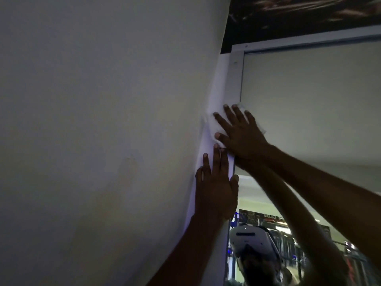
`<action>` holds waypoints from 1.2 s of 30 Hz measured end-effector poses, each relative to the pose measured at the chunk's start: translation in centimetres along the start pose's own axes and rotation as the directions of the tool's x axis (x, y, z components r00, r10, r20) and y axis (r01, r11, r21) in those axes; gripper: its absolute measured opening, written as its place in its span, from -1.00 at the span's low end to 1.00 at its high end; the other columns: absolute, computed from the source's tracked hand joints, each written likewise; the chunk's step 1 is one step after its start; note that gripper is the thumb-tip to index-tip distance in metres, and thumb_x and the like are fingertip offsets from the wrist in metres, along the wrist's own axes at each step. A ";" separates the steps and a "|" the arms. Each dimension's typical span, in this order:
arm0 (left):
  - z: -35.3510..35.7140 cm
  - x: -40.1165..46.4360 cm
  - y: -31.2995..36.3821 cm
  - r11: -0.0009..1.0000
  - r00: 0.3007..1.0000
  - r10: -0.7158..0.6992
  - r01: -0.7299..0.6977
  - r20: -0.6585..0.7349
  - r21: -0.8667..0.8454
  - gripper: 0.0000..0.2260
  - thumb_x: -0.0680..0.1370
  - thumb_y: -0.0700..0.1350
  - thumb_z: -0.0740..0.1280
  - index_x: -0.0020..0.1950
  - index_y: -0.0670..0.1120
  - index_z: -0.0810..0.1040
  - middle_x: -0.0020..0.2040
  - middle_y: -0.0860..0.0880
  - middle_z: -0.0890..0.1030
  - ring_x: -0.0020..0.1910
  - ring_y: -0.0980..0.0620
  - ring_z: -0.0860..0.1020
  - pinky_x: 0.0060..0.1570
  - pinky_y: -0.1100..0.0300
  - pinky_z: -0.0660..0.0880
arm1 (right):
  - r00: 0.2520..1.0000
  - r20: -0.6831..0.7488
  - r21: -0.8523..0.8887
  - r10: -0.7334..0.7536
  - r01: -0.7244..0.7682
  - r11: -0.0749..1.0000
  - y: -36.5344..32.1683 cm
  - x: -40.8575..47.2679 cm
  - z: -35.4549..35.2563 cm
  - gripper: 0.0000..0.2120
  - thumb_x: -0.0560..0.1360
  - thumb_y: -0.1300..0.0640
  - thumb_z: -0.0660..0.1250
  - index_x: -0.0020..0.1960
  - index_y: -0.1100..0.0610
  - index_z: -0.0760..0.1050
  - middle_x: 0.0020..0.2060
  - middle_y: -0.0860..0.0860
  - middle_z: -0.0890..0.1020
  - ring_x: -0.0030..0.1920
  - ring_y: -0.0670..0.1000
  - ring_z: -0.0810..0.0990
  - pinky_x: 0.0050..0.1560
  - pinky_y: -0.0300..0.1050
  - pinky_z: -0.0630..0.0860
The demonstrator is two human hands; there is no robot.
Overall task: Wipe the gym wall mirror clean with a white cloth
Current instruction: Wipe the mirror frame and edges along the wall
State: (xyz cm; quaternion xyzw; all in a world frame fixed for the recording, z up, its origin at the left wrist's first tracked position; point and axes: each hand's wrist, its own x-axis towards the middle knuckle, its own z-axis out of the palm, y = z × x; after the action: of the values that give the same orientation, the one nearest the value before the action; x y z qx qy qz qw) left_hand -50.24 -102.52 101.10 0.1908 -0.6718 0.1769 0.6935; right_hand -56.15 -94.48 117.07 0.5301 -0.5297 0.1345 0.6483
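Note:
The wall mirror (309, 104) fills the right of the head view, set in a pale metal frame (235, 79). A white cloth (214, 122) lies flat over the frame's left upright, high up. My right hand (241, 131) presses on the cloth with spread, straight fingers. Just below it, my left hand (216, 186) rests flat on the frame's left edge, fingers straight and pointing up, holding nothing. The mirror shows my raised arm and a head-worn camera near its bottom.
A plain white wall (92, 131) takes up the whole left side, meeting the frame at a corner. A dark poster (309, 13) hangs above the mirror. Gym racks and lit equipment (288, 234) appear reflected low in the glass.

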 end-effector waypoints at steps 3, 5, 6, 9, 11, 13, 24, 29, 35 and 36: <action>-0.1 -0.9 -0.1 1.000 1.000 0.005 -0.005 0.013 0.014 -0.35 0.67 0.14 -0.03 0.72 -0.12 0.05 0.72 -0.13 0.04 0.65 -0.27 0.19 0.46 -0.19 0.38 | 0.999 0.045 -0.006 0.029 -0.029 1.000 1.7 0.2 -1.3 -0.21 0.58 -0.37 -0.23 0.74 -0.06 -0.03 0.73 0.12 -0.04 0.72 0.18 -0.08 0.65 0.21 -0.12; -0.3 -1.9 -0.3 1.000 1.000 0.005 -0.005 0.014 0.023 -0.35 0.68 0.15 -0.01 0.72 -0.12 0.06 0.72 -0.13 0.06 0.64 -0.26 0.22 0.44 -0.18 0.40 | 0.993 0.026 0.013 0.118 -0.119 0.993 1.1 0.2 -1.1 -0.22 0.60 -0.35 -0.20 0.74 -0.05 -0.01 0.73 0.13 -0.03 0.72 0.21 -0.06 0.64 0.23 -0.13; -0.4 -2.5 -0.4 1.000 1.000 0.004 -0.004 0.015 0.023 -0.35 0.68 0.16 0.00 0.72 -0.12 0.07 0.72 -0.12 0.06 0.64 -0.25 0.22 0.45 -0.17 0.40 | 0.993 -0.013 0.007 0.114 -0.114 0.993 0.1 -0.3 -0.1 -0.23 0.60 -0.34 -0.19 0.73 -0.02 0.04 0.72 0.17 0.02 0.71 0.25 -0.01 0.63 0.25 -0.11; -1.0 -4.3 -0.8 1.000 0.997 0.010 -0.008 0.071 -0.030 -0.32 0.67 0.23 -0.04 0.73 -0.06 -0.01 0.73 -0.03 -0.06 0.68 -0.23 0.09 0.54 -0.16 0.24 | 0.984 -0.168 -0.031 -0.055 0.051 0.998 -2.0 -2.9 1.9 -0.32 0.66 -0.25 -0.03 0.67 0.04 0.29 0.64 0.24 0.27 0.63 0.34 0.24 0.57 0.26 0.02; -1.4 -5.7 -1.2 0.999 0.994 0.016 -0.011 0.112 -0.040 -0.30 0.66 0.27 -0.07 0.73 -0.01 -0.10 0.73 0.01 -0.16 0.70 -0.19 0.00 0.58 -0.14 0.14 | 0.977 -0.190 -0.045 -0.095 0.088 0.995 -1.6 -4.0 1.4 -0.35 0.68 -0.25 -0.01 0.67 0.03 0.29 0.65 0.22 0.27 0.64 0.31 0.23 0.59 0.24 0.06; -1.7 -7.0 -1.6 1.000 0.992 0.015 -0.013 0.122 -0.021 -0.28 0.65 0.30 -0.08 0.73 0.00 -0.13 0.73 0.01 -0.17 0.71 -0.16 0.00 0.58 -0.13 0.14 | 0.982 -0.190 -0.008 -0.018 0.017 1.000 -1.6 -4.4 1.1 -0.35 0.68 -0.25 -0.02 0.69 0.01 0.24 0.67 0.19 0.22 0.67 0.28 0.18 0.60 0.26 0.05; -2.7 -12.8 -2.1 0.991 0.989 0.022 -0.040 0.143 0.126 -0.27 0.69 0.30 0.04 0.73 -0.10 0.03 0.73 -0.09 0.04 0.64 -0.21 0.24 0.43 -0.16 0.41 | 0.972 -0.234 -0.008 0.008 -0.010 1.000 -5.4 -8.6 3.5 -0.33 0.67 -0.23 0.04 0.69 0.08 0.25 0.67 0.25 0.20 0.67 0.32 0.16 0.62 0.33 0.00; -3.4 -15.7 -1.3 0.995 0.985 -0.025 0.007 0.171 0.102 -0.29 0.69 0.29 0.01 0.73 -0.06 -0.08 0.72 -0.10 0.02 0.66 -0.17 0.19 0.47 -0.16 0.35 | 0.947 -0.313 0.021 -0.072 0.082 0.996 -4.0 -10.4 2.5 -0.35 0.68 -0.22 0.07 0.66 0.08 0.30 0.65 0.25 0.26 0.65 0.31 0.22 0.62 0.29 0.03; -4.0 -19.7 -1.4 0.986 0.971 -0.063 0.025 0.231 0.166 -0.25 0.68 0.35 -0.04 0.73 -0.06 -0.13 0.73 -0.10 0.01 0.67 -0.13 0.17 0.46 -0.14 0.37 | 0.931 -0.260 0.021 -0.255 0.270 0.963 -7.4 -14.7 3.9 -0.37 0.67 -0.18 0.11 0.63 0.14 0.36 0.62 0.28 0.30 0.63 0.35 0.25 0.59 0.44 0.12; -4.2 -20.7 -1.3 0.984 0.968 -0.073 0.029 0.241 0.178 -0.23 0.68 0.36 -0.04 0.73 -0.10 -0.10 0.72 -0.12 0.02 0.67 -0.14 0.17 0.46 -0.13 0.36 | 0.928 -0.289 0.030 -0.235 0.254 0.967 -7.1 -15.1 3.7 -0.37 0.67 -0.17 0.13 0.62 0.15 0.37 0.61 0.28 0.32 0.62 0.35 0.27 0.58 0.44 0.15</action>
State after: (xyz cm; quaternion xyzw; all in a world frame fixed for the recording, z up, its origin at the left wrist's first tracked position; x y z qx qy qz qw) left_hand -46.62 -101.30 80.30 0.2882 -0.7298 0.1916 0.5897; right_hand -59.01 -94.54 100.21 0.5885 -0.3569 0.1447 0.7109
